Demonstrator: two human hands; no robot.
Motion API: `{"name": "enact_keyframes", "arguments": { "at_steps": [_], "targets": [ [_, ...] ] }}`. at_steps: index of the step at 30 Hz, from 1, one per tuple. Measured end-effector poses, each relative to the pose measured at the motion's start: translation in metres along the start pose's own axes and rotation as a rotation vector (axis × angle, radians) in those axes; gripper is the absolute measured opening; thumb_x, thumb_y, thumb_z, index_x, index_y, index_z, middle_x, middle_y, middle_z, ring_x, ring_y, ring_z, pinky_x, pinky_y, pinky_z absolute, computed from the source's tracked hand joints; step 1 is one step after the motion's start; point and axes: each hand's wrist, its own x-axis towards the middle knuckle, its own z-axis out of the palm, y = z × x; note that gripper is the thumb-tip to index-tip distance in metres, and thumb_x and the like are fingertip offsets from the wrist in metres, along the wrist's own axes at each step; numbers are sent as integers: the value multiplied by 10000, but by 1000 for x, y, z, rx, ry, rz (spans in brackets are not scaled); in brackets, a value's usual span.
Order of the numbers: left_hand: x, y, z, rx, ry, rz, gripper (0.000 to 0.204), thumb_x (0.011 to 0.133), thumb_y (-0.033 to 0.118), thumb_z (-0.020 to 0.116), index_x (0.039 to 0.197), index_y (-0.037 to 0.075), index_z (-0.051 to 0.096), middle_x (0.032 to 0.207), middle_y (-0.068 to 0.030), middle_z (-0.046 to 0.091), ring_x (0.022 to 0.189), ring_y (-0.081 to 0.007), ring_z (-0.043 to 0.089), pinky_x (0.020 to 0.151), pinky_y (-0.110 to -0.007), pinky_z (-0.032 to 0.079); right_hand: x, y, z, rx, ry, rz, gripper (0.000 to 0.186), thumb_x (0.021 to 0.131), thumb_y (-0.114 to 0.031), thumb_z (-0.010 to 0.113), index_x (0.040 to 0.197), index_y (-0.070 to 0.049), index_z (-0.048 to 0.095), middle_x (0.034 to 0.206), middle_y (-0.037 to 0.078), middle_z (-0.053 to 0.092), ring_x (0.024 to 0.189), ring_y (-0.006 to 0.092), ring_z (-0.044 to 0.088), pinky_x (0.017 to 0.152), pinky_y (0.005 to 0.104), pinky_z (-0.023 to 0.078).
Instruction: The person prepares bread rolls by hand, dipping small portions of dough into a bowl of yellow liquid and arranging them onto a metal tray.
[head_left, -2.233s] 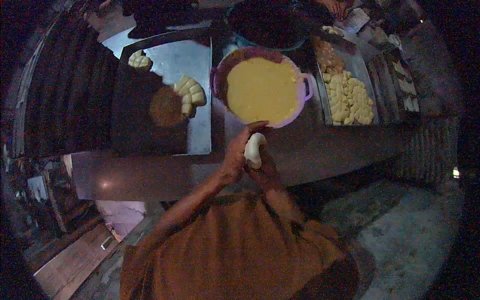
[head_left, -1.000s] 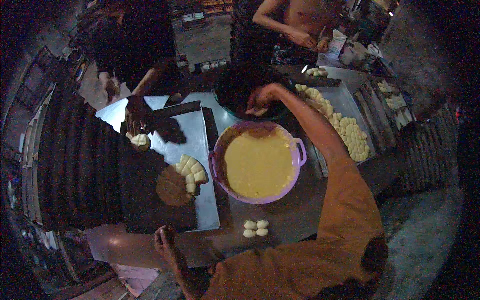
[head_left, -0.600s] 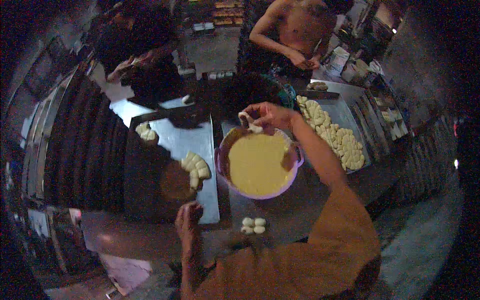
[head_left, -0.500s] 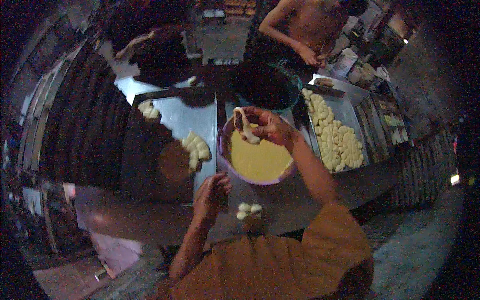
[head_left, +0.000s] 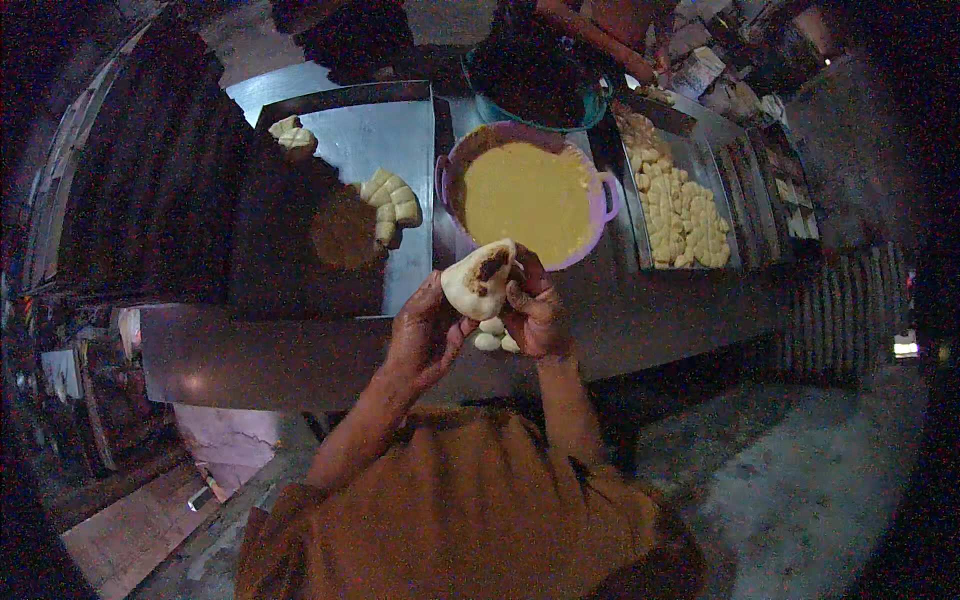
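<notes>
A flattened piece of pale dough [head_left: 462, 293] with a dark brown smear on its upper face is bent between my two hands, above the near edge of the basin. My left hand [head_left: 418, 328] grips its left and lower side, fingers closed. My right hand [head_left: 536, 314] pinches the right edge with thumb and fingers. Several small dough balls [head_left: 488, 341] lie on the table just below, partly hidden by the hands. Beyond them stands a purple basin [head_left: 610, 197] with side handles, holding a thick yellow mixture [head_left: 525, 195].
On the left, a metal tray [head_left: 405, 125] holds shaped dough pieces [head_left: 392, 198], partly in deep shadow. A right-hand tray [head_left: 707, 170] is packed with dough pieces [head_left: 678, 215]. Behind the basin sits a dark tub with a teal rim [head_left: 570, 126]. Another person's arm [head_left: 600, 40] reaches in at the back right.
My right hand has come back from over the basin with the dough toward me. My left hand has moved in and taken hold of it too. The view has tilted down.
</notes>
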Motion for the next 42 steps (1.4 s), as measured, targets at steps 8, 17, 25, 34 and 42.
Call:
{"name": "enact_keyframes", "arguments": {
  "at_steps": [8,17,25,34,42],
  "targets": [
    [-15,18,-14,693,65,330,207,860,105,677,1019,44,561,958,-28,607,850,-100,581,738,-261,491,-24,9,36,-1665,-246,-812,431,749,13,689,1157,-118,645,1265,112,534,1009,236,629,800,337,563],
    [-60,57,-19,1038,-140,240,220,919,201,618,1011,1,629,918,-48,642,860,-119,588,775,-259,467,-18,-22,94,-1621,-312,-387,335,700,-38,715,1028,-72,653,882,80,594,864,244,630,700,358,532],
    [-39,62,-69,416,-125,-138,262,936,275,595,1030,31,612,951,-37,639,837,-101,594,742,-231,480,-21,7,117,-1800,-366,-810,310,721,-41,700,1027,-71,664,954,93,615,857,251,627,726,357,521],
    [-51,62,-59,304,-7,-2,257,889,169,651,1094,27,589,1046,-66,633,969,-166,605,861,-304,498,-40,75,137,-1783,214,-941,365,753,-21,712,1113,-58,664,1015,123,647,918,255,644,777,336,534],
    [-49,73,-41,685,-235,150,262,890,101,619,1136,12,598,1076,-86,635,1018,-168,587,933,-319,446,-40,48,126,-653,382,-141,215,805,-109,722,1000,-36,667,935,76,680,889,176,642,799,315,516]
  ]
}}
